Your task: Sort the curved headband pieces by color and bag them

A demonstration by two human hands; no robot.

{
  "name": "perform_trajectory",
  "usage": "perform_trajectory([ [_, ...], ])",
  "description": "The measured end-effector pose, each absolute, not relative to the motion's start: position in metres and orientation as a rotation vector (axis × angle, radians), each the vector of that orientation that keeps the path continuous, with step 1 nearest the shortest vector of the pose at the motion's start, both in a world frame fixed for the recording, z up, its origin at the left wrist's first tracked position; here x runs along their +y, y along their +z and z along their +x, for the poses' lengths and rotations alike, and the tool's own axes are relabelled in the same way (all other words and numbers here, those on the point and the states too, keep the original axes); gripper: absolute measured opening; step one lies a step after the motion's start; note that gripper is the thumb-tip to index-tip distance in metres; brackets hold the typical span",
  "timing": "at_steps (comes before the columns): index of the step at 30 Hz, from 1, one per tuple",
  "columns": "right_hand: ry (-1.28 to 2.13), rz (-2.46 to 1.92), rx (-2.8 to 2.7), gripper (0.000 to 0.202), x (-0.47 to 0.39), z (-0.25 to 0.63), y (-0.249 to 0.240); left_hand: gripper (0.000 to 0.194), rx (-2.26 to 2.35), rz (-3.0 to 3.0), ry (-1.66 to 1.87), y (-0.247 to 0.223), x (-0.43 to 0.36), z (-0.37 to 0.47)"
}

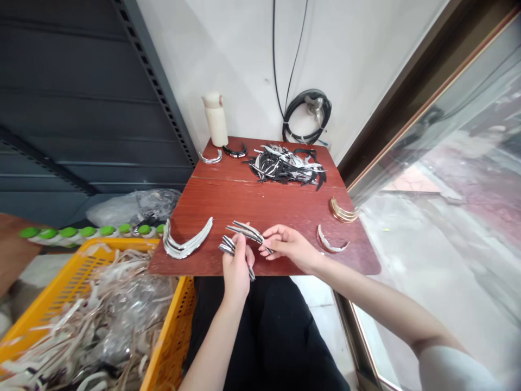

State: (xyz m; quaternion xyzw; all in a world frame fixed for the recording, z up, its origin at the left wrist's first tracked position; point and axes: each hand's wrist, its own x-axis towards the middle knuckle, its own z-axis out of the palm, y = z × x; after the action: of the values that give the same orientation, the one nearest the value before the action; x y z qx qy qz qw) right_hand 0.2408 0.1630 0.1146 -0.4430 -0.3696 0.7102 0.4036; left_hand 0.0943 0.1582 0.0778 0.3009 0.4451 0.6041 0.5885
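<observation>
Over six o'clock on the red-brown worktop point(252, 198), the left hand point(237, 260) is wrapped round a bundle of dark-and-pale striped strips point(227, 245). The right hand point(286, 245) pinches one end of a fanned bunch of similar strips point(249, 231) that points towards ten o'clock; whether the left thumb presses on it, I can't tell. They look light and springy to me, stiff enough to hold a gentle curve. Their shiny faces would probably slide over one another, so a loose bunch may splay. I'd grip mid-length, or pinch evenly near an end, without bending hard. Nested silvery-white arcs point(185, 244) lie at eight o'clock, gold arcs point(343, 213) at three.
</observation>
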Motion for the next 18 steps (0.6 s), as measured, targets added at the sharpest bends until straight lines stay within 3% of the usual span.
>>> perform_trajectory([
  [7,1.841,-1.1,-0.99,0.039,0.151,0.225,0.111,0.05,0.857,0.412,1.526,0.086,0.162,0.089],
  [11,1.77,-1.096,-1.374,0.03,0.149,0.214,0.107,0.039,0.876,0.368,1.487,0.087,0.16,0.087],
  [15,1.323,-1.209,-1.644,0.026,0.198,0.233,0.124,0.047,0.728,0.338,1.462,0.088,0.161,0.086],
  [18,0.75,-1.616,-1.673,0.019,0.263,0.263,0.137,0.049,0.662,0.309,1.437,0.09,0.163,0.084],
])
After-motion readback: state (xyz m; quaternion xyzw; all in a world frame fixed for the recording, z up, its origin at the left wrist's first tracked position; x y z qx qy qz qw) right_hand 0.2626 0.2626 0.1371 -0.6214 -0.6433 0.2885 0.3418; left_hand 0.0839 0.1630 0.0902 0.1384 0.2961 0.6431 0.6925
